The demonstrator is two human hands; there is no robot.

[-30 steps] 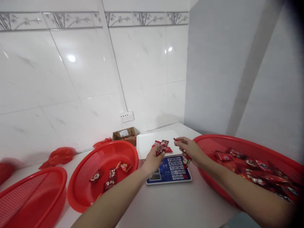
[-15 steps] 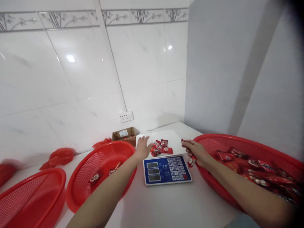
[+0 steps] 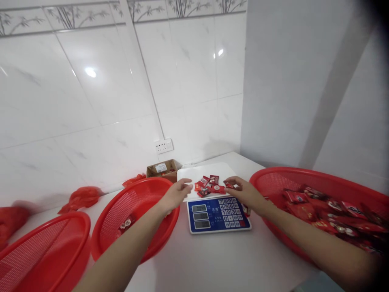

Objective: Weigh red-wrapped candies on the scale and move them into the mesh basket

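Several small red-wrapped snack packets point(image 3: 209, 185) lie in a loose group on the white pan of a digital scale point(image 3: 220, 215). At the pan's left edge, my left hand point(image 3: 176, 194) is open and holds nothing, its thumb and fingers apart and pointing at the packets. On the other side my right hand point(image 3: 244, 194) has its fingers closed on a red packet point(image 3: 228, 185) at the right of the group. Another wrapped packet point(image 3: 246, 210) shows below that hand, beside the keypad; whether the hand grips it too, I cannot tell.
A large red basket point(image 3: 279, 172) full of wrapped packets stands at right. Left of the scale are a red basket point(image 3: 105, 219) with a few packets and another red basket point(image 3: 65, 231). Behind are a cardboard box point(image 3: 162, 167), red plastic bags point(image 3: 82, 199) and a wall socket point(image 3: 164, 146).
My right hand has moved left over the pan, bringing its red packet to the group. My left hand has lowered slightly beside the pan. The view has shifted a little.
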